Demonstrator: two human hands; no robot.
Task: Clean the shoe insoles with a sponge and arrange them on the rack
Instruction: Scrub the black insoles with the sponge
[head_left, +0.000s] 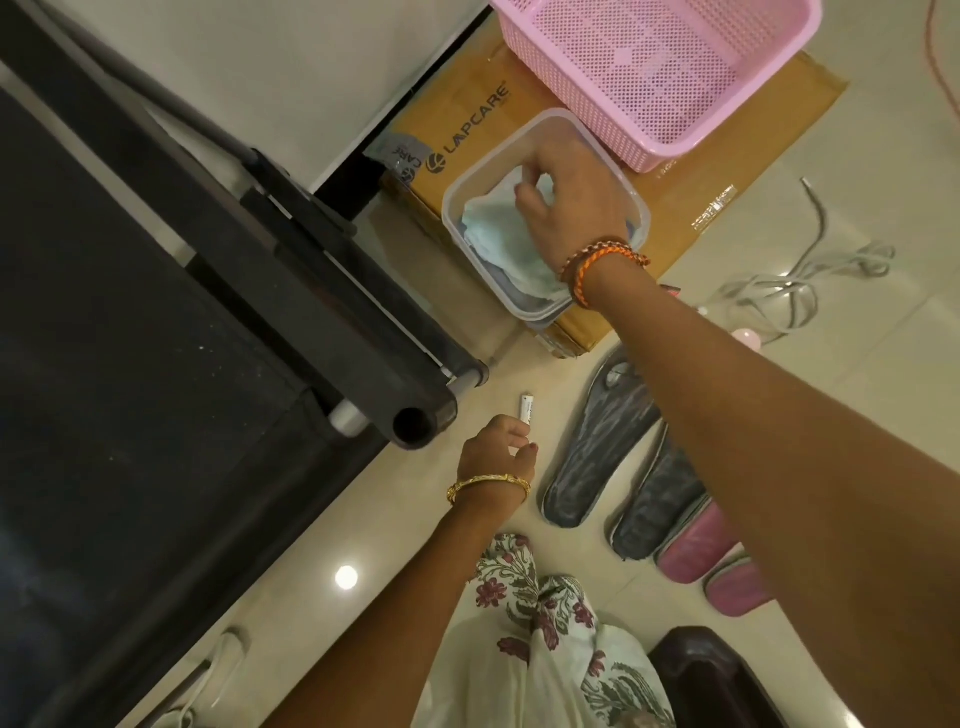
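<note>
Now — right hand (569, 200) reaching into tub (631, 200), fingers curled on pale cloth (491, 234).
Left hand (496, 452) loosely curled, empty; insoles (597, 441) on floor beside it — tub could tip off box (727, 171).

right arm: stretched far forward, forearm bare, orange braided band at wrist
right hand (571, 202): palm down, fingers curled downward, fingertips hidden; grip can't be confirmed
left arm: reaches forward and low, gold bangle at wrist
left hand (496, 447): fingers loosely curled, thumb out, holds nothing
</note>
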